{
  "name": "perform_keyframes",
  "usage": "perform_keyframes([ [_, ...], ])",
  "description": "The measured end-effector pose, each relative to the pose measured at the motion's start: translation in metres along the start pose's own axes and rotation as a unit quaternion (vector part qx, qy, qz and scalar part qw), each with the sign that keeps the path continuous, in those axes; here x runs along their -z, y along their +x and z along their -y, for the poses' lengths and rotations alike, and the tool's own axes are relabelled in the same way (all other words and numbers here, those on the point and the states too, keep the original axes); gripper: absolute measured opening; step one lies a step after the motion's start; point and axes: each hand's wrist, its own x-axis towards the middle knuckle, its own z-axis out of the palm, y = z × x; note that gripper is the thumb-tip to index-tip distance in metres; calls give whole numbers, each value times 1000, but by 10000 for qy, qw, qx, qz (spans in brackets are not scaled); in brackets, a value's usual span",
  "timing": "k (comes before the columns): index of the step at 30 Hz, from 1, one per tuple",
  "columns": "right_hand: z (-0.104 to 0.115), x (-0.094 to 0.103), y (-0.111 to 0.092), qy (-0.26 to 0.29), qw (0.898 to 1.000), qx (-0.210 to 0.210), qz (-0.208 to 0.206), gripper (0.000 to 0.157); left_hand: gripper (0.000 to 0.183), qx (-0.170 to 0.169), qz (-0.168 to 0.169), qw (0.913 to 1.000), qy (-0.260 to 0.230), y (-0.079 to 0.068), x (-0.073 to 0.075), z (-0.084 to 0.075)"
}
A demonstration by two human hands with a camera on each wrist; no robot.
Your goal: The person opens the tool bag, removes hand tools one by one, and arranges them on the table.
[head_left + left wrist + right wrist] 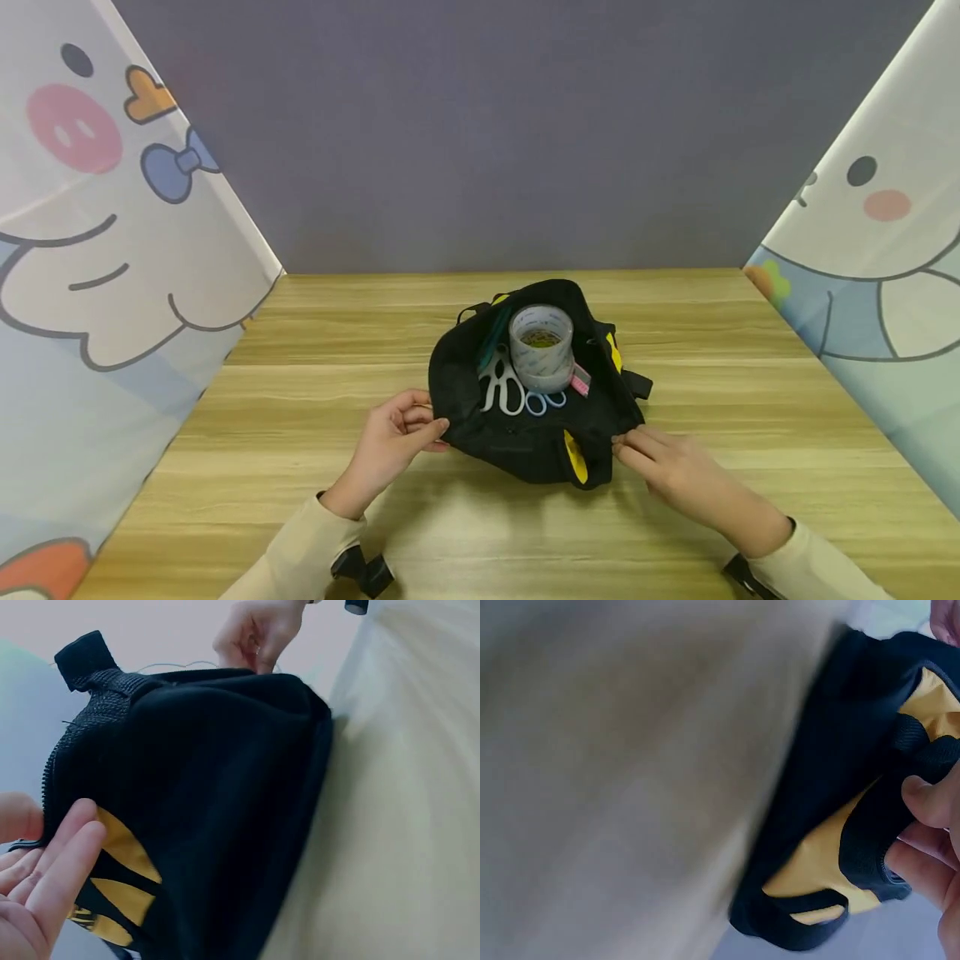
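Note:
A black bag (525, 458) with yellow patches lies with its mouth spread wide in the head view. My left hand (393, 433) pinches the rim at its left side, thumb over the cloth. At the front right corner, my right hand (671, 467) grips the edge between thumb and fingers, beside a zipper seen in the right wrist view. Inside sit a roll of clear tape (543, 362), white-handled scissors (510, 396) and smaller scissors with light blue handles (536, 403). A pink piece (581, 381) and a teal strip (491, 342) show beside the tape.
The bag rests on a wood-grain table (337, 342). A grey panel (517, 133) stands behind it, and cartoon-printed cloths (150, 275) hang at both sides. A black strap end (637, 384) sticks out at the bag's right.

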Motion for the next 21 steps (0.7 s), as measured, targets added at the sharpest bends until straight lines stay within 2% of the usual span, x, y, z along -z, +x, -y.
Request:
perform_keyframes([
  [6,2,-9,-2,210,9997,-2,139,43,24,-80,41,9997,-219,-4,1,12],
  [10,2,-11,1,498,9973,-121,531,28,26,24,127,9994,-314,-6,4,16],
  [13,1,-10,5,614,9947,-162,811,37,27,244,147,9986,-450,-5,3,20],
  [16,1,-11,9,479,9940,-51,985,44,26,462,94,9976,-513,-4,1,24],
  [21,5,-12,16,-67,9946,302,993,33,25,550,-39,9969,-552,-5,-2,29],
])
